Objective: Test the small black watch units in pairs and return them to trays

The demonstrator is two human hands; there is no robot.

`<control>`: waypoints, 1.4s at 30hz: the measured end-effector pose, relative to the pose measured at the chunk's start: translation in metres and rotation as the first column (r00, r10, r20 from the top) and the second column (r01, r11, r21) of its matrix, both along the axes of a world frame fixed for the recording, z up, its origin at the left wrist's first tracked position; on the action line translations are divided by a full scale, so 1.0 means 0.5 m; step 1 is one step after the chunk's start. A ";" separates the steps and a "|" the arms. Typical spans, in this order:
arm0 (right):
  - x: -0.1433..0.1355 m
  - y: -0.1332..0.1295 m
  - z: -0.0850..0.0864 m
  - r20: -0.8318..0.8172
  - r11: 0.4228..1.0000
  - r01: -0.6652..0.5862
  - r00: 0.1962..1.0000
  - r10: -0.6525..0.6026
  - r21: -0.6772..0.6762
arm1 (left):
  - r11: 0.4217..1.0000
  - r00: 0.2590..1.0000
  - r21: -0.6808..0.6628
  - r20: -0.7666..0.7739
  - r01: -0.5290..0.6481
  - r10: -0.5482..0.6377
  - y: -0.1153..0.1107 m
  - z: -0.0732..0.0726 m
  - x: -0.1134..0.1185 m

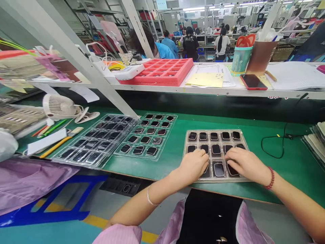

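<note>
A clear plastic tray [215, 180] lies on the green work table in front of me, its cells holding dark, rounded-square glass pieces [219, 169] with light rims. My left hand [195, 165] rests over the tray's left side with its fingers curled together into a cell; what is under the fingertips is hidden. Across the tray, my right hand [247, 164] reaches over the right side. Its thumb and fingers are apart, close to the pieces in the middle and front rows, with no piece visibly lifted.
Left of me lie a second tray [130, 151] of similar pieces and a stack of filled trays [101, 162]. Beyond are a small white fan [61, 106] and a yellow-handled brush [57, 146]. A shelf [215, 88] spans the back, carrying a red divided box [162, 79] and a phone [253, 82]. A black cable [273, 137] lies right.
</note>
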State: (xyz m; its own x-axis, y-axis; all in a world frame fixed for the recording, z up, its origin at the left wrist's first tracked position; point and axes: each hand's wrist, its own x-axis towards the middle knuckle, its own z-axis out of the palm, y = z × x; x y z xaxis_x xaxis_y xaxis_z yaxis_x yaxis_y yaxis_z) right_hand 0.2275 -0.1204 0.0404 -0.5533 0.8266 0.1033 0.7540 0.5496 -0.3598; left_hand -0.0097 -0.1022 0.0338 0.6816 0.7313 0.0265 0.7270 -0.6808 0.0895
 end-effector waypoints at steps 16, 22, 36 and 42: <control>0.116 -0.018 0.011 -0.012 0.963 0.131 0.990 -0.138 -0.234 | 0.940 0.924 0.009 0.182 0.340 -0.336 0.012 -0.030 0.163; 0.114 0.093 -0.006 -0.573 0.857 0.043 0.726 -0.380 -0.513 | 0.885 0.855 -0.075 0.308 0.459 -0.417 0.029 -0.015 0.165; -0.016 0.235 -0.096 -0.806 0.817 -0.084 0.246 -0.538 -0.571 | 0.686 0.517 -0.669 0.711 0.285 0.477 0.192 -0.013 0.110; -0.001 0.221 -0.098 -0.815 0.776 -0.252 0.177 -0.551 -0.579 | 0.449 0.302 -0.813 0.563 0.370 0.770 0.266 -0.050 0.054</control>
State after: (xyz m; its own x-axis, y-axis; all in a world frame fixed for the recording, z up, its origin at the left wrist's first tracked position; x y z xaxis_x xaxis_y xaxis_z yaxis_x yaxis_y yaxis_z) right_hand 0.2270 -0.0097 -0.0089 -0.2077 0.9778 -0.0275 -0.3469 -0.0999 -0.9326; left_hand 0.0172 0.0309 0.0089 0.4528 0.8652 -0.2152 -0.1106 0.2941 0.9494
